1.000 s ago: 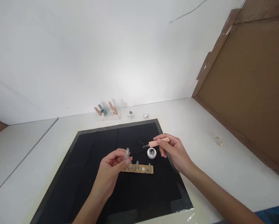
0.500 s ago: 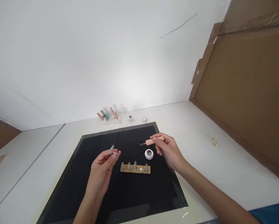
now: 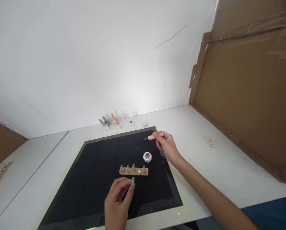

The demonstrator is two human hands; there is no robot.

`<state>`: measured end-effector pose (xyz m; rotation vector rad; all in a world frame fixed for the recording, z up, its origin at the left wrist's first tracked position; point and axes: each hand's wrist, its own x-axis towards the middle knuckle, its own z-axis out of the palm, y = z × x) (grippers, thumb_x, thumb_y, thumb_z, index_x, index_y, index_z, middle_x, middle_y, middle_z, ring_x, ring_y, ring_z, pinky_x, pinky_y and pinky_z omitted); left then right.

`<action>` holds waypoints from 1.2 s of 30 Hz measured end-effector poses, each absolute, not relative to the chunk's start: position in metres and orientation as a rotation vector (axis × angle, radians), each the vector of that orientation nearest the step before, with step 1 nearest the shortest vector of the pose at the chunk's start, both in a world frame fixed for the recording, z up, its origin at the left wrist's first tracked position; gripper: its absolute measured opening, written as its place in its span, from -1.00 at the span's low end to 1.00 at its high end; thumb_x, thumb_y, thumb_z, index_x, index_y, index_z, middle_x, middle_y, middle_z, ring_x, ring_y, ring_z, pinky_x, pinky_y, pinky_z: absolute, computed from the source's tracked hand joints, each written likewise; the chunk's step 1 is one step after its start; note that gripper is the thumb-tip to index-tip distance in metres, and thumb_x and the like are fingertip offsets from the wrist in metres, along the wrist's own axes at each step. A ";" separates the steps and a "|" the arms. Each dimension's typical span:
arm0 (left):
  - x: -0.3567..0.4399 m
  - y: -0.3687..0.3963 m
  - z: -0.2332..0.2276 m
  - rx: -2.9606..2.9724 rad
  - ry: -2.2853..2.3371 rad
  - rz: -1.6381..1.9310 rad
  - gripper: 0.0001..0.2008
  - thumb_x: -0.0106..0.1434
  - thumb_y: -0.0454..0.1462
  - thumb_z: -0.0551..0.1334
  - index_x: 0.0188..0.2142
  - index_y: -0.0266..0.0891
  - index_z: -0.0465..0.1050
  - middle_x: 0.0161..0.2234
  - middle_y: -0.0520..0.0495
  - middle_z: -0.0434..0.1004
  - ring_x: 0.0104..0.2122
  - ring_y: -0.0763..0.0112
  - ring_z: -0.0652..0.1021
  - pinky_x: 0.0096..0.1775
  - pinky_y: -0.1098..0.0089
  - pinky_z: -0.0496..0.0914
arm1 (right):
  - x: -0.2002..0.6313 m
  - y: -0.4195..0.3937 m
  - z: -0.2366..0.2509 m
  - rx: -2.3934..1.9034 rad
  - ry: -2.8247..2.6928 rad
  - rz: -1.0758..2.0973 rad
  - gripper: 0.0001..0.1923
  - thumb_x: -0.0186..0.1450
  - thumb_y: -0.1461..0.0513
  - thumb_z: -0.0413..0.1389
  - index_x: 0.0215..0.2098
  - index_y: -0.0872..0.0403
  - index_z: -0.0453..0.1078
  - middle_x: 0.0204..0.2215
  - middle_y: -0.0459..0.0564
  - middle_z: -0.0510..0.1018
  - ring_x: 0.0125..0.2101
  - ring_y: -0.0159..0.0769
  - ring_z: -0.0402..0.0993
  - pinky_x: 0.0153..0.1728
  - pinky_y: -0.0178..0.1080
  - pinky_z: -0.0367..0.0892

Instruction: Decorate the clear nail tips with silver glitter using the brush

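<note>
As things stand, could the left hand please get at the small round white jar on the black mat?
Probably yes: the small round white jar sits uncovered, though the left hand already holds a grey nail tip.

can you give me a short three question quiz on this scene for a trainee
1. True or false: the left hand pinches a clear false nail tip.
2. What does the right hand hold?
3. Where is the small round white jar: A on the black square mat, B on the bare white table?

Key:
1. True.
2. A peach-handled brush.
3. A, behind the tan wooden strip of nail tips.
</note>
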<state>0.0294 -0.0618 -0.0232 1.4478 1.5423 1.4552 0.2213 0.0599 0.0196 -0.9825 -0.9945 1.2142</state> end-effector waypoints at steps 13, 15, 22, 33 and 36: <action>0.046 -0.062 -0.036 1.624 1.839 1.296 -0.73 0.10 -0.06 0.27 -0.44 -0.21 0.59 -0.49 -0.03 0.45 -0.60 0.44 0.35 -0.58 0.46 0.28 | 0.227 0.072 -0.004 -1.067 -1.134 1.024 -0.78 0.14 0.09 0.12 -0.46 0.08 0.41 -0.45 0.01 0.62 -0.66 -0.41 0.25 -0.61 -0.30 0.22; 0.049 -0.061 -0.035 1.578 1.824 1.308 -0.72 0.09 -0.05 0.28 -0.45 -0.22 0.58 -0.50 -0.03 0.44 -0.57 0.40 0.37 -0.57 0.47 0.28 | 0.227 0.072 -0.005 -1.069 -1.149 1.020 -0.78 0.14 0.09 0.11 -0.45 0.09 0.41 -0.44 0.02 0.62 -0.66 -0.41 0.25 -0.61 -0.31 0.21; 0.055 -0.052 -0.034 1.390 1.756 1.389 -0.66 -0.02 0.00 0.34 -0.48 -0.26 0.58 -0.57 0.02 0.37 -0.57 0.40 0.36 -0.52 0.45 0.28 | 0.227 0.072 -0.005 -1.070 -1.158 1.042 -0.80 0.16 0.11 0.11 -0.43 0.10 0.40 -0.44 0.01 0.61 -0.66 -0.43 0.23 -0.64 -0.34 0.17; 0.058 -0.042 -0.042 1.213 1.784 1.388 -0.56 -0.07 0.05 0.34 -0.46 -0.33 0.57 -0.68 0.11 0.21 -0.63 0.48 0.27 -0.55 0.47 0.23 | 0.229 0.075 -0.002 -1.089 -1.096 1.107 -0.78 0.15 0.09 0.14 -0.45 0.11 0.41 -0.45 0.02 0.61 -0.67 -0.46 0.19 -0.68 -0.35 0.10; 0.058 -0.040 -0.041 1.191 1.794 1.358 -0.53 -0.08 0.07 0.34 -0.45 -0.33 0.59 -0.68 0.12 0.18 -0.63 0.48 0.24 -0.56 0.47 0.21 | 0.229 0.077 -0.003 -1.100 -1.069 1.124 -0.77 0.13 0.09 0.15 -0.46 0.11 0.41 -0.47 0.00 0.60 -0.68 -0.46 0.19 -0.68 -0.35 0.09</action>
